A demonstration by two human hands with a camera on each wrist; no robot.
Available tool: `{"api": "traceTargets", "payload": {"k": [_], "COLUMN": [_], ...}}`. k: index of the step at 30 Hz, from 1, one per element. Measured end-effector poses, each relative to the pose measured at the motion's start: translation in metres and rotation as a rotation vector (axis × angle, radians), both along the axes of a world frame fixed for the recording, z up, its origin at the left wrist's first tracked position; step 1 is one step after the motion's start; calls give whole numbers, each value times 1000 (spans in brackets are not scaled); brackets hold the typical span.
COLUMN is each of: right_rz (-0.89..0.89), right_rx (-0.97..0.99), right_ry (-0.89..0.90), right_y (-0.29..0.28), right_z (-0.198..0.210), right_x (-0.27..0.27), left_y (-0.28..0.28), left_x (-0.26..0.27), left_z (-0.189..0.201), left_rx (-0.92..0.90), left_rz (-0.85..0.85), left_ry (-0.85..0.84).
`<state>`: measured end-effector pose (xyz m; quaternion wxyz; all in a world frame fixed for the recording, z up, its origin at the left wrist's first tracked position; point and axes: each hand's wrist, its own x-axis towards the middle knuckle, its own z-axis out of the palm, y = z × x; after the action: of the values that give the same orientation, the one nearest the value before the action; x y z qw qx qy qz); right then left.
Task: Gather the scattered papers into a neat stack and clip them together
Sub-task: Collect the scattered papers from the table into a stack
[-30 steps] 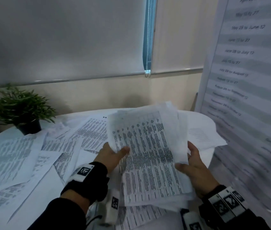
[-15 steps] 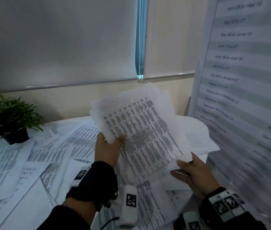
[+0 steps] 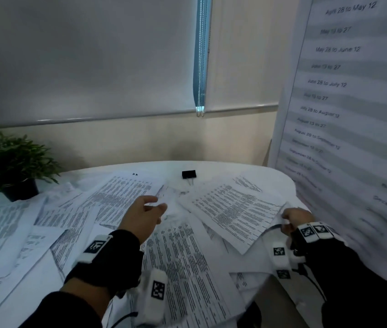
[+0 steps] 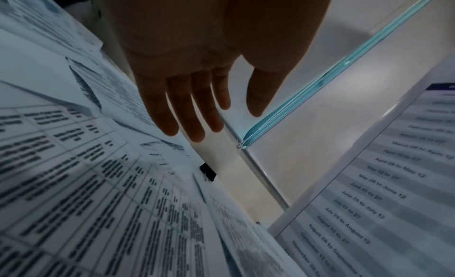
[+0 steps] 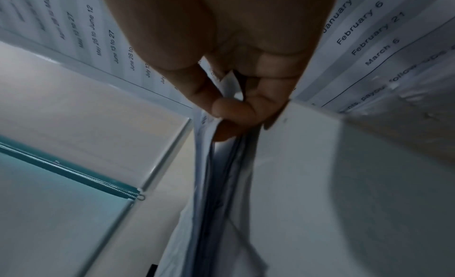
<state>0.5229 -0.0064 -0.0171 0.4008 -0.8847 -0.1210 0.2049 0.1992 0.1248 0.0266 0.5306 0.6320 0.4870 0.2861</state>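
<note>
Printed sheets lie scattered over a round white table (image 3: 282,178). My right hand (image 3: 293,217) pinches the near-right edge of a bundle of papers (image 3: 235,213) that now lies flat on the table; in the right wrist view the thumb and fingers (image 5: 234,109) clamp the sheet edges (image 5: 221,174). My left hand (image 3: 145,211) hovers open over the scattered papers (image 3: 121,195) in the middle, fingers (image 4: 194,109) straight and holding nothing. A black binder clip (image 3: 189,174) sits at the far side of the table, also seen small as the clip (image 4: 208,172) beyond my left fingers.
A potted green plant (image 3: 12,166) stands at the back left. A large printed date chart (image 3: 353,102) hangs close on the right. A window blind (image 3: 81,55) with a bead cord (image 3: 200,67) covers the wall behind. More sheets (image 3: 3,233) spread to the left.
The bundle, held up in both hands before, has come down onto the table. My left hand let go of it and moved out over the scattered sheets. The clip has come into view.
</note>
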Motion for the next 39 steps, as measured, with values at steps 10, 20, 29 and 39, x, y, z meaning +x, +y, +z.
{"api": "traceTargets", "payload": {"k": [10,20,29,39], "right_rz": [178,395,487,505], "right_rx": [-27,-557,-504,-311], "right_ry": [-41,-269,-347,-359], "right_y": [11,28,21,16], "right_z": [8,1,-3,-7], "right_x": [29,71,86,96], "left_y": [17,43,39,35], "left_x": [102,154,209,235], "left_z": [-20,-41,-34,-46], "left_rx": [137,108,211,138], "left_rz": [-251,-293,-395,-385], "left_ry": [725,886,858,637]}}
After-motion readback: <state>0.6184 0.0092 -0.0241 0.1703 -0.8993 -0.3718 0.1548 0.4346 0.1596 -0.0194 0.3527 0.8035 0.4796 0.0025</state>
